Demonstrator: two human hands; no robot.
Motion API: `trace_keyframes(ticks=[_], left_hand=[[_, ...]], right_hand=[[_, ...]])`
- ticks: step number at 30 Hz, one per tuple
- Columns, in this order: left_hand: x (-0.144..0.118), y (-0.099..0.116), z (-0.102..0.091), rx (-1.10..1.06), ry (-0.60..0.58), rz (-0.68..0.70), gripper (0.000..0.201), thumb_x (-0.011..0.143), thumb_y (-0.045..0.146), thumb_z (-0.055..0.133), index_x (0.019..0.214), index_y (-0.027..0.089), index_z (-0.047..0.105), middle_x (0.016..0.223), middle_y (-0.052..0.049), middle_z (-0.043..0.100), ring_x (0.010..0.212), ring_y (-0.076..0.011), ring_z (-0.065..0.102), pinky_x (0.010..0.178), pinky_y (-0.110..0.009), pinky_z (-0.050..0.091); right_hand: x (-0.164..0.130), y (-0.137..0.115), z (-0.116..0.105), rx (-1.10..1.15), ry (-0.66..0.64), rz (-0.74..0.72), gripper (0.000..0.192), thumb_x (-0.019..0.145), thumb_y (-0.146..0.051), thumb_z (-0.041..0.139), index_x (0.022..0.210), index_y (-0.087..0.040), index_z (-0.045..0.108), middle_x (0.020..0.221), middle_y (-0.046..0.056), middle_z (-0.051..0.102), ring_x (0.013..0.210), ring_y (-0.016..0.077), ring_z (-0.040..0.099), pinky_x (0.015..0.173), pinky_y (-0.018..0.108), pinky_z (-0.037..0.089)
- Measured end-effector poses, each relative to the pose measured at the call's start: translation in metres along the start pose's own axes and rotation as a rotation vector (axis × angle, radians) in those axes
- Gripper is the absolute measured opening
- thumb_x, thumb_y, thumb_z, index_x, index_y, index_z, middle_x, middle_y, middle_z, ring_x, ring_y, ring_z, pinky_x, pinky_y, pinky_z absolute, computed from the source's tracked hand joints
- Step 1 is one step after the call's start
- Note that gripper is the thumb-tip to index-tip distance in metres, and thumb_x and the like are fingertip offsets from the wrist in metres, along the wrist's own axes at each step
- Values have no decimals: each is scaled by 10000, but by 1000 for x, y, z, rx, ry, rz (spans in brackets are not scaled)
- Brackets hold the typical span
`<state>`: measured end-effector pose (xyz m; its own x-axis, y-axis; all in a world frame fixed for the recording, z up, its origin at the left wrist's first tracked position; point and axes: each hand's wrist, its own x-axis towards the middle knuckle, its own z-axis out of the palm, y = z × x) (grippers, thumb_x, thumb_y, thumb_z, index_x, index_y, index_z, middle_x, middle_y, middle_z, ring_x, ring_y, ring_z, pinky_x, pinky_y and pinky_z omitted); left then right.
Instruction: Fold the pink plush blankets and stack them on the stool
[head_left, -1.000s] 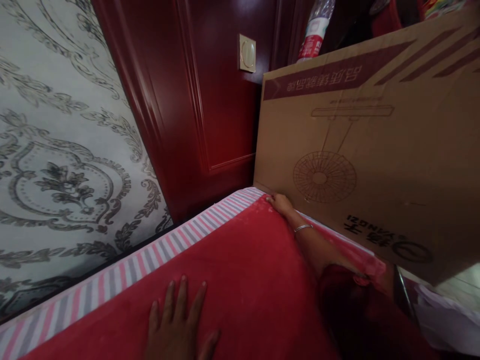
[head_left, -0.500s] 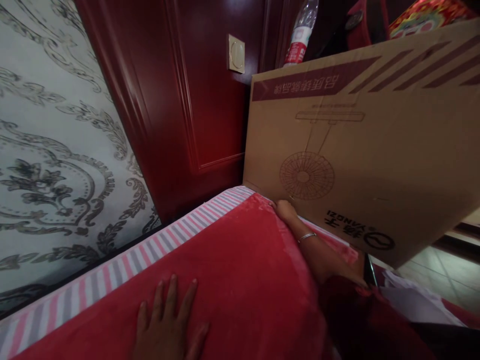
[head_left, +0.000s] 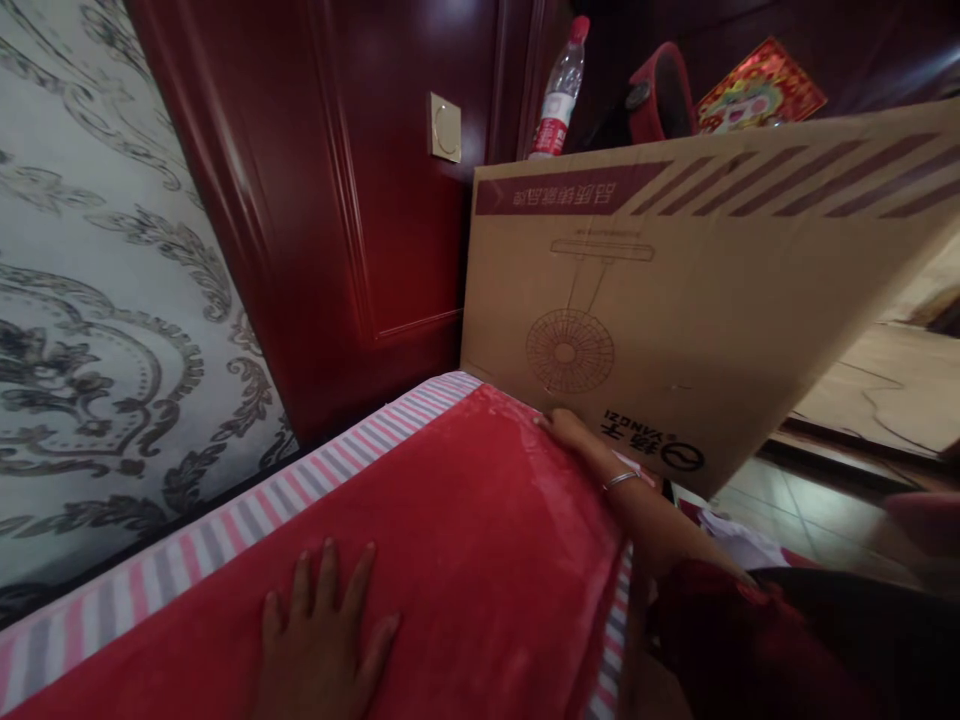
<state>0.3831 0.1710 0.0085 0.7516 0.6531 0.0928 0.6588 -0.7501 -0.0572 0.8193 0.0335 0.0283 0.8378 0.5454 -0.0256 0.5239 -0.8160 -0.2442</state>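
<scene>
left hand (head_left: 319, 645): flat, fingers spread, palm down on red blanket (head_left: 465, 530) | right hand (head_left: 571, 432): fingers curled at blanket's far corner, grip unclear, just under cardboard box (head_left: 675, 300) | blanket lies over striped mattress (head_left: 225, 540)

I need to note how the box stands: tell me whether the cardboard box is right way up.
Upside down: the cardboard box shows its lettering and fan drawing inverted.

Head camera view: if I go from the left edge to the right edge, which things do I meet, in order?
Patterned wallpaper → left hand flat on the red blanket → wall switch → water bottle → right hand at the blanket's far corner → cardboard box → tiled floor.
</scene>
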Motion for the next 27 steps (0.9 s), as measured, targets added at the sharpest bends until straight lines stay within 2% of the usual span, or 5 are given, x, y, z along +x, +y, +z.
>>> trace_keyframes(ticks=[9, 16, 19, 22, 27], left_hand=[[0, 2, -9, -9, -3, 17, 712, 899, 542, 378, 1514, 194, 466, 1623, -206, 335, 1505, -456, 239, 1128, -656, 239], [0, 8, -19, -54, 83, 66, 692, 921, 505, 379, 1494, 133, 491, 1617, -228, 333, 1492, -473, 255, 1136, -655, 249], [-12, 32, -28, -170, 98, 325, 614, 940, 472, 395, 1422, 135, 570, 1564, -200, 440, 1453, -409, 366, 1154, -607, 291], [-34, 73, -42, -325, -33, 602, 444, 978, 388, 396, 1273, 192, 664, 1412, -138, 601, 1317, -317, 535, 1109, -506, 409], [-44, 145, -58, -328, -173, 630, 265, 949, 256, 459, 1123, 155, 631, 1188, -143, 645, 1124, -289, 624, 970, -444, 498]], right_hand=[[-12, -2, -2, 35, 34, 19, 500, 1034, -518, 426, 1193, -150, 725, 1256, 179, 703, 1153, 253, 672, 893, 269, 482], [-47, 35, -22, 70, -12, 62, 633, 1009, -603, 415, 1139, -83, 753, 1171, 217, 729, 1064, 284, 708, 822, 273, 499], [-61, 48, -25, 64, -26, 92, 574, 972, -580, 519, 1149, -86, 751, 1169, 214, 731, 1036, 289, 716, 811, 272, 497], [-70, 53, -24, 51, -10, 101, 517, 965, -536, 557, 1189, -105, 733, 1231, 204, 710, 1096, 282, 694, 850, 263, 487], [-79, 55, -19, 51, 29, 94, 479, 1008, -497, 475, 1253, -147, 693, 1281, 172, 692, 1171, 270, 656, 904, 273, 477]])
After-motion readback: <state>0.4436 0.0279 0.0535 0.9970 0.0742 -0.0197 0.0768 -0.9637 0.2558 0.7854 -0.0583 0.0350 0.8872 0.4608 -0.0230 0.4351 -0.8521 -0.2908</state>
